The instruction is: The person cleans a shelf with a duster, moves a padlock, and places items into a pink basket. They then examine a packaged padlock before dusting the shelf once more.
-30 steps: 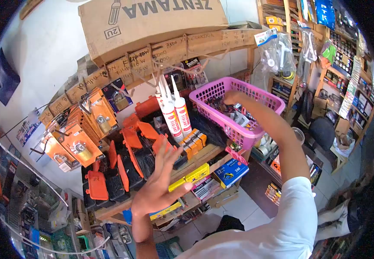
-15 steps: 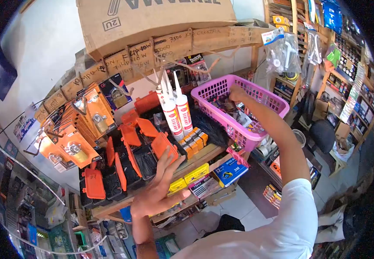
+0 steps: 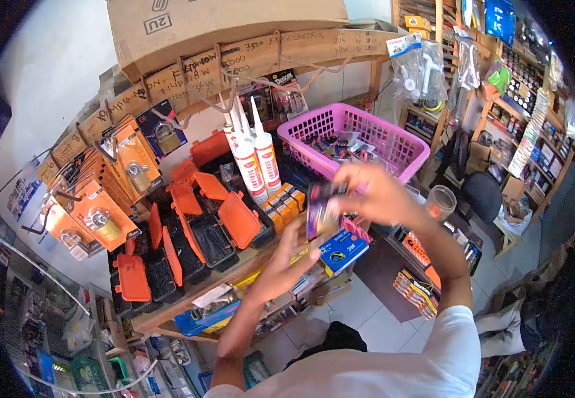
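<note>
My right hand (image 3: 380,196) pinches a small dark packet with pink and pale print (image 3: 322,211), held up in front of the pink basket. Motion blurs both the hand and the packet. My left hand (image 3: 284,265), its fingers apart, is raised just below and left of the packet, palm turned toward it. Behind my right hand, the pink plastic basket (image 3: 406,149) holds a jumble of small packaged goods (image 3: 347,144). Under the packet lies a blue 3M box (image 3: 345,253). White sealant tubes (image 3: 267,162) stand upright to the left of the basket.
Black bins with orange lids (image 3: 239,221) line the wooden shelf, near small orange boxes (image 3: 281,205). Carded padlocks (image 3: 105,222) hang at left on hooks. A large cardboard box (image 3: 234,20) sits above. At right are a clear jar (image 3: 441,199) and a black stool (image 3: 481,196).
My right hand has come out of the basket with a small packet and moved toward me. My left hand has lifted away from the orange lids and shifted right, toward the packet.
</note>
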Motion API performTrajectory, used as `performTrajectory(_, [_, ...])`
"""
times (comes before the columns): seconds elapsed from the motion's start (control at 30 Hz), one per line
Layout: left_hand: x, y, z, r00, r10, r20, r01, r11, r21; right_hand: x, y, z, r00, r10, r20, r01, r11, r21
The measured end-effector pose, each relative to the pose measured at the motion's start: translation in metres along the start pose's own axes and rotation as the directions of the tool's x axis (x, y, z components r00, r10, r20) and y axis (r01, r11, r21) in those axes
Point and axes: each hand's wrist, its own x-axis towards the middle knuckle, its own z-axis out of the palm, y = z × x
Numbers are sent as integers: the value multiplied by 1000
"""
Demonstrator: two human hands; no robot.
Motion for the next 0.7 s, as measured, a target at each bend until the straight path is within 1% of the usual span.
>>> performTrajectory(0.03, [2,-5,7,1000,24,-3,-24,995,-95,-12,-10,18,992,96,81,-112,971,212])
performTrajectory(0.07, [1,-6,14,999,23,-36,-25,999,-35,-23,-16,32,971,194,137,-227,927,298])
performTrajectory(0.1, [-2,-8,18,999,17,-34,-19,999,-41,-27,-25,38,955,242,174,-276,937,213])
performTrajectory(0.17, [-6,-14,21,992,-120,35,125,968,-219,-35,-27,43,964,232,129,-247,963,111])
performTrajectory(0.2, [-10,-18,25,993,-101,-56,85,967,-242,-36,-24,43,964,231,132,-246,963,113])
performTrajectory(0.23, [-15,-23,23,993,-102,-61,84,966,-244,-37,-18,42,969,244,41,-238,966,-102])
performTrajectory(0.27, [-21,-29,19,979,-176,-104,125,919,-373,-40,-12,42,971,235,-51,-239,919,-312])
performTrajectory(0.3, [-26,-34,16,958,-251,-136,153,854,-497,-44,0,43,971,235,-44,-237,920,-313])
performTrajectory(0.33, [-31,-39,13,948,-267,-173,147,851,-505,-50,19,47,938,348,-9,-311,828,-466])
performTrajectory(0.37, [-35,-37,11,946,-270,-182,145,849,-508,-56,39,52,890,457,8,-358,708,-608])
performTrajectory(0.4, [-39,-33,9,933,-283,-220,127,835,-536,-65,67,61,892,452,19,-348,713,-609])
performTrajectory(0.43, [-44,-30,7,919,-296,-260,105,820,-563,-74,97,71,880,474,4,-353,661,-662])
performTrajectory(0.47, [-49,-28,3,919,-287,-270,89,819,-566,-76,111,77,870,494,-12,-354,606,-713])
performTrajectory(0.5, [-53,-28,0,914,-286,-287,78,819,-569,-69,109,76,874,486,4,-337,612,-716])
performTrajectory(0.53, [-57,-29,-2,908,-283,-308,71,830,-553,-61,106,74,802,597,32,-506,706,-496])
performTrajectory(0.57, [-60,-29,-4,902,-281,-327,68,842,-535,-56,103,74,717,690,95,-656,715,-242])
performTrajectory(0.6, [-63,-26,-5,898,-277,-341,60,846,-530,-55,103,75,667,738,99,-731,675,-100])
performTrajectory(0.63, [-66,-26,-6,893,-279,-352,55,846,-531,-57,108,78,670,734,111,-727,679,-104])
performTrajectory(0.7, [-73,-25,-10,883,-264,-389,24,851,-524,-68,137,92,731,679,70,-680,714,167])
